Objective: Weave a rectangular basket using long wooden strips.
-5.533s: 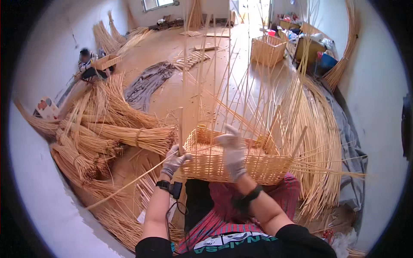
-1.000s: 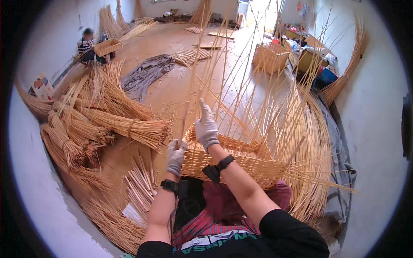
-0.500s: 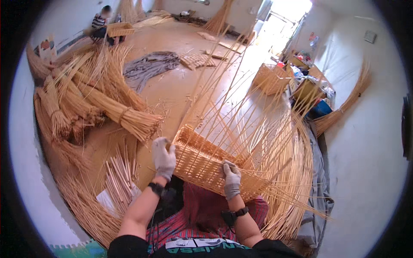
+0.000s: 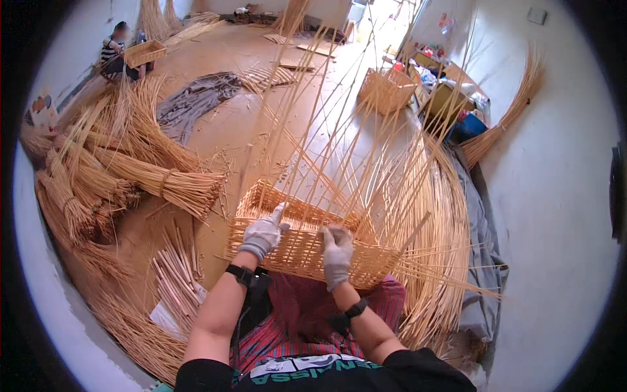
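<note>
A woven tan basket (image 4: 300, 258) with many tall, thin upright stakes rests across my lap in front of me, its long near wall toward me. My left hand (image 4: 261, 236), in a pale grey glove, grips the top of that wall left of middle, index finger reaching up along a stake. My right hand (image 4: 337, 251), gloved alike, is closed on the same rim farther right, thumb and fingers bent over the weave. Loose rods jut out from the basket's right end.
Bundled rods (image 4: 176, 189) are piled on my left; cut sticks (image 4: 176, 274) lie nearer. Long canes (image 4: 434, 235) cover a grey sheet to my right. Another person (image 4: 114, 55) with a basket sits far left. A basket (image 4: 385, 91) and boxes (image 4: 450, 98) stand back right.
My right hand has come down from among the stakes to the near rim. My left hand has shifted from the left corner rightward along the rim. The view has also turned.
</note>
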`<state>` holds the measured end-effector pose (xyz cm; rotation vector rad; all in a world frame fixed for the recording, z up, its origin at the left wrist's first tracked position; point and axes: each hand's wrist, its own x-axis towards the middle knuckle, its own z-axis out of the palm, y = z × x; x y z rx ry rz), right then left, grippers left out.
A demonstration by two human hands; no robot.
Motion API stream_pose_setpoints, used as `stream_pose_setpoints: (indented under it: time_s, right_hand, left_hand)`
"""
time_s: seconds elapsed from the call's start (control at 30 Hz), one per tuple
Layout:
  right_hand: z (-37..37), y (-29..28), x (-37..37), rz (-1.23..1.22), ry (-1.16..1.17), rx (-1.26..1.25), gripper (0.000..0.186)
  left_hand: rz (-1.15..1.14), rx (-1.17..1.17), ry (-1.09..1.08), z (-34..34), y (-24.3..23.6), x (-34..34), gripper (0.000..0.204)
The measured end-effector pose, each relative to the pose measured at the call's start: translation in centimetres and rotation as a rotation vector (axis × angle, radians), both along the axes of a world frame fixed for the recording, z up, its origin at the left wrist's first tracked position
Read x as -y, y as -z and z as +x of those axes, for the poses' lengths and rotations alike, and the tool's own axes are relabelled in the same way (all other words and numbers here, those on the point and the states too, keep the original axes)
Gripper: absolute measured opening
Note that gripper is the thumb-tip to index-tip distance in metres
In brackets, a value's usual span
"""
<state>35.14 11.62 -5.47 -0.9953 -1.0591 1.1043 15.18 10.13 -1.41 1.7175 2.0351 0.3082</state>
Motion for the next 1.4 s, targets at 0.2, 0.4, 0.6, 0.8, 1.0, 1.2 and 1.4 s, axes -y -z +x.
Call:
stream_pose_setpoints:
  time_s: [0.2,0.4,0.6,0.8,1.0,1.2,1.4]
  right_hand:
    - [-5.1,-7.7,-7.4,0.628,0.197,1.077,0.072]
    - [3.6,-3.1,2.1,-0.178,0.119,0.07,0.005]
    - [8.0,-1.6,5.8,0.058,-0.162,0.158,0.011]
    - [5.8,-5.6,-6.8,0.589,0.043,0.902,0.043]
    - [9.8,-1.4,-2.5,0.312,0.009,0.007,0.051]
    - [13.0,-1.3,-3.9,0.295,0.348,0.735,0.033]
    - [16.8,-3.4,-5.4,0.341,0.133,0.101,0.045]
  left_hand:
    - [0.027,0.043,-0.195,1.7,-0.1,0.3,0.05]
    - [0.273,0.33,-0.353,2.6,-0.2,1.7,0.047]
    - [0.635,0.012,0.313,6.5,0.8,4.0,0.076]
    - [0.488,-0.31,0.196,9.5,3.1,3.5,0.069]
    - [0.59,-0.368,0.248,10.0,3.9,2.3,0.064]
    - [0.555,-0.202,0.488,16.5,1.7,1.4,0.061]
    - [0.515,-0.337,0.36,17.9,2.4,0.7,0.055]
